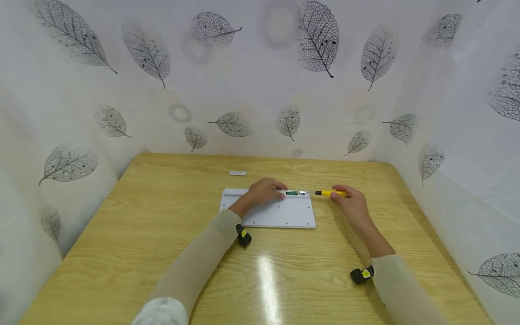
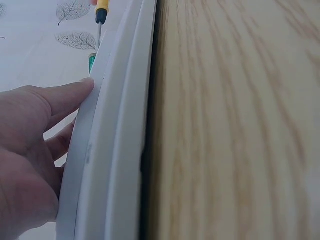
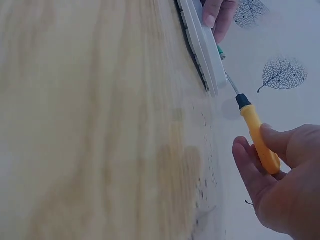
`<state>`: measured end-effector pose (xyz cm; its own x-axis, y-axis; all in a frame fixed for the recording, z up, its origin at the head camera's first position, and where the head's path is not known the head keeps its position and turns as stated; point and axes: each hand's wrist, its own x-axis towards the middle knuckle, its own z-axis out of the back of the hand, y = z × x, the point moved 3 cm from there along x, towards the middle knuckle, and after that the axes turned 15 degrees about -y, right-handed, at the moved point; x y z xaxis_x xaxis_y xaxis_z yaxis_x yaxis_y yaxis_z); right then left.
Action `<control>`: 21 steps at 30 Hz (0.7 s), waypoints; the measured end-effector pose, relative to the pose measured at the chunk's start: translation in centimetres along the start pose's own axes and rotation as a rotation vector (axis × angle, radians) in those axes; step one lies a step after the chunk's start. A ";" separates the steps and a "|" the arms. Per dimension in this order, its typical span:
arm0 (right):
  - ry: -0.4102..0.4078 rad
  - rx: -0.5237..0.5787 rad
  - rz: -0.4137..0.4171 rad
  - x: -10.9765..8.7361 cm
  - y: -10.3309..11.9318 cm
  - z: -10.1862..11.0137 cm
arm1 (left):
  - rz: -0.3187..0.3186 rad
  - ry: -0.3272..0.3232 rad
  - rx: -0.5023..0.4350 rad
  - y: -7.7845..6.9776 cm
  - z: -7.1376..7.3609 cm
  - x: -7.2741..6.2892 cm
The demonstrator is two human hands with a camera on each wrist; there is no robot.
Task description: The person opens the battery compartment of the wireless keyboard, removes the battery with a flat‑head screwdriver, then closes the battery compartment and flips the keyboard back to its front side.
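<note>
A white keyboard lies face down on the table, its keys showing along the underside in the right wrist view. My left hand grips the raised back ridge, thumb on the near side and fingers behind. Just right of those fingertips, a green battery sits in the slot of the ridge. With thumb and fingers, my right hand holds a yellow screwdriver with a black collar. Its metal shaft points left, the tip at the right end of the slot by the battery.
A small white cover piece lies on the wooden table behind the keyboard. Leaf-patterned white curtains hang around the back and sides. Each wrist wears a small black camera.
</note>
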<state>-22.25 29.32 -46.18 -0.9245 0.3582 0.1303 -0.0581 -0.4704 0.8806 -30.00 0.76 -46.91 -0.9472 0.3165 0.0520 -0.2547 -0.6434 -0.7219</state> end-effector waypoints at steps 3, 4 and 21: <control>0.056 -0.032 -0.003 -0.1 -0.4 0.3 | 0.003 0.002 -0.005 0.0 0.0 -0.1; 0.070 -0.048 0.003 -0.2 -0.5 0.4 | 0.002 0.002 -0.006 0.0 0.0 -0.1; 0.195 -0.271 0.145 -1.6 0.1 0.7 | -0.007 0.007 -0.004 0.3 0.0 0.2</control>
<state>-20.53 29.26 -46.04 -0.9835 0.1238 0.1321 0.0049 -0.7113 0.7029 -30.24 0.65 -47.12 -0.9439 0.3261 0.0523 -0.2607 -0.6383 -0.7243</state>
